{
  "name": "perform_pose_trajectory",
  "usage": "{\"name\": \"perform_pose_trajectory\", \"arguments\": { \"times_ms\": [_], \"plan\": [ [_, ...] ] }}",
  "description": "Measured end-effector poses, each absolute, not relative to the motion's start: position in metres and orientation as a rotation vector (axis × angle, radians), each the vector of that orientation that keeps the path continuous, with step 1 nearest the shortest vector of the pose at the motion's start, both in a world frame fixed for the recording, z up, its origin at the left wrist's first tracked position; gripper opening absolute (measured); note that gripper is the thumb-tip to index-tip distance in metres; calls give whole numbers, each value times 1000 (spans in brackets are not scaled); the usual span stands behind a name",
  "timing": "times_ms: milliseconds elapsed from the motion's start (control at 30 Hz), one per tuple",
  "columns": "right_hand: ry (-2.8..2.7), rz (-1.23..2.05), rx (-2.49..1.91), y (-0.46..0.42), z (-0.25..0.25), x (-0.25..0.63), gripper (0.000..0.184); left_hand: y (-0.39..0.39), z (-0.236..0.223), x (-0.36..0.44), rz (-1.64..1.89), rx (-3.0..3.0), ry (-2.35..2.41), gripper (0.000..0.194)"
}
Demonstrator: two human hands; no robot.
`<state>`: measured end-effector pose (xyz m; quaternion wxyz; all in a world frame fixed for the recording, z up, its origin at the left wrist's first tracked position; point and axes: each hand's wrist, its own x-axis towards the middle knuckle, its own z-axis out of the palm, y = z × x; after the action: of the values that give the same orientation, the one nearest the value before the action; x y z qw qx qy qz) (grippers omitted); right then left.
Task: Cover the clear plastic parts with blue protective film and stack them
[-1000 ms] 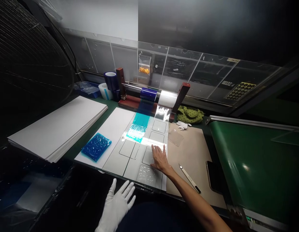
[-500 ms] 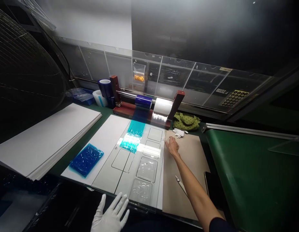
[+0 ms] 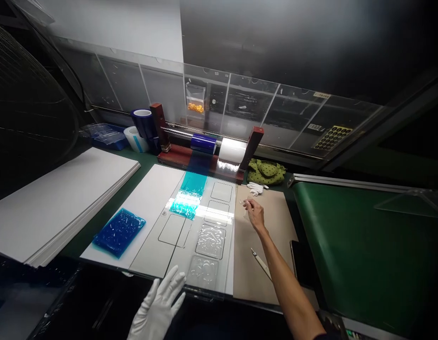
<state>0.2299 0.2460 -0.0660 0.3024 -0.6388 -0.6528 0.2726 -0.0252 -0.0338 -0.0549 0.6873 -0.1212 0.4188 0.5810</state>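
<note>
My right hand (image 3: 255,215), bare, is over the brown board (image 3: 252,274), its fingers pinched together at a clear plastic piece (image 3: 246,213), partly hidden by the fingers. In a white glove, my left hand (image 3: 157,300) is empty with fingers stretched out, at the front edge of the glass plate (image 3: 148,257). Rounded squares are outlined on that plate. A clear square sheet with a wavy shine (image 3: 211,241) lies within one outline, and another clear square sheet (image 3: 203,272) lies in front of it. A white-handled craft knife (image 3: 261,263) rests by my right forearm.
Behind the plate, a dark red stand (image 3: 176,156) bears a blue film roll (image 3: 204,143) and a white roll (image 3: 232,150). A blue film stack (image 3: 120,233) lies left, beside piled white sheets (image 3: 70,198). At right are a phone (image 3: 301,262) and a green belt (image 3: 349,250).
My right hand has moved off the plate to the brown board and pinched, uncovering a clear sheet inside an outline. My gloved left hand stays open near the front edge. The view has shifted.
</note>
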Motion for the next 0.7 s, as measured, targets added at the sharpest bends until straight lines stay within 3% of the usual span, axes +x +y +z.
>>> {"name": "perform_pose_trajectory", "arguments": {
  "times_ms": [167, 300, 433, 600, 700],
  "plan": [
    [-1504, 1066, -1337, 155, -22, 220, 38, -29, -53, -13, 1334, 197, 1127, 68],
    [-1180, 1541, -1076, 80, 3, 185, 30, -24, -27, 10, 1498, 718, 1309, 99],
    [-834, 1911, -895, 26, 19, 164, 24, -37, -11, 18, 1396, 1220, 1417, 120],
    [-459, 1927, -827, -1, 24, 171, 18, -67, -5, 7, 1419, 1216, 1397, 112],
    [-397, 1892, -818, -11, 23, 173, 18, -80, -2, 6, 1476, 1214, 1339, 122]
  ]
}}
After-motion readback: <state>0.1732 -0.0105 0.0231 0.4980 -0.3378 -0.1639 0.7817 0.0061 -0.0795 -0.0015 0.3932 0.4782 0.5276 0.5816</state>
